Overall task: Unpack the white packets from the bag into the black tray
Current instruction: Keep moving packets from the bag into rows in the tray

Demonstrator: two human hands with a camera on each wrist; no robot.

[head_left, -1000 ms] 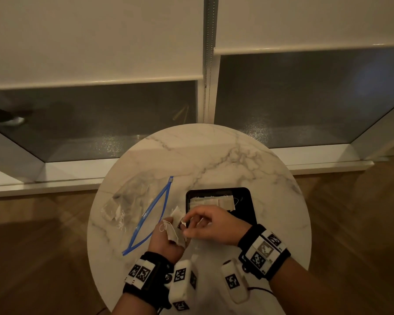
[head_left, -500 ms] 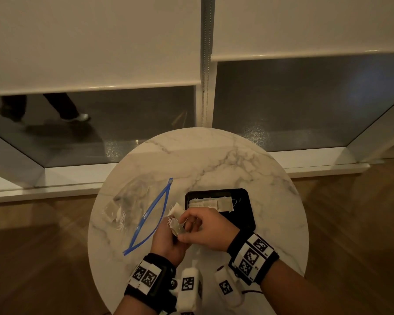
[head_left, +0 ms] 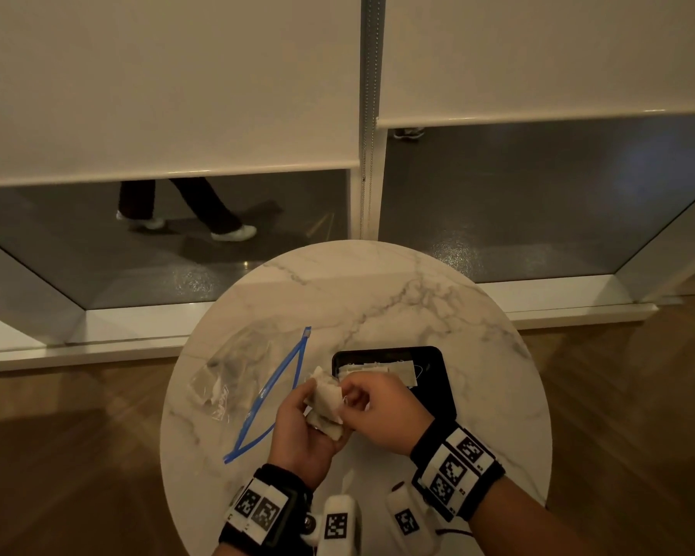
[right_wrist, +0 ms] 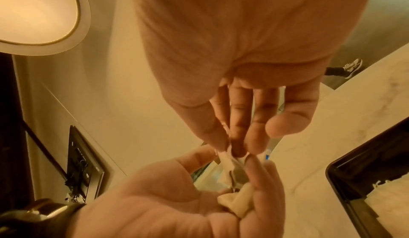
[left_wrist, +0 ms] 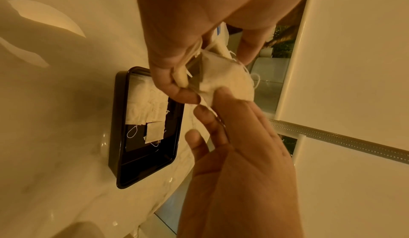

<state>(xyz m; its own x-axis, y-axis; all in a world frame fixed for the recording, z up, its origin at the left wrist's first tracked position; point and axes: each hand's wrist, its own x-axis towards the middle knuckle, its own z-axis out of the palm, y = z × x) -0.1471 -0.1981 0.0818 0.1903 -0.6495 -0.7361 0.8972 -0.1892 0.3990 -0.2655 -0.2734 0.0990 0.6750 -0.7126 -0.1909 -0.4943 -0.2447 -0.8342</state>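
My left hand [head_left: 306, 420] holds a small bunch of white packets [head_left: 325, 404] in its curled fingers, just left of the black tray [head_left: 438, 357]. My right hand [head_left: 353, 398] pinches one packet [right_wrist: 226, 156] of that bunch between thumb and fingertips. Loose strings hang from the packets [left_wrist: 225, 81]. Several white packets [left_wrist: 146, 105] lie in the far end of the tray [left_wrist: 120, 137]. The clear bag [head_left: 237, 371] with a blue zip seal [head_left: 275, 391] lies open on the table to the left, with a few packets [head_left: 214, 392] still inside.
Everything rests on a small round marble table [head_left: 378, 298], with wooden floor all round it. Beyond the table's far edge is a low window under white blinds. A person's legs [head_left: 185, 206] walk past behind the glass.
My right hand has closed in on the bunch in my left hand and now pinches a packet. Both hands rose slightly. The legs behind the glass moved to the right.
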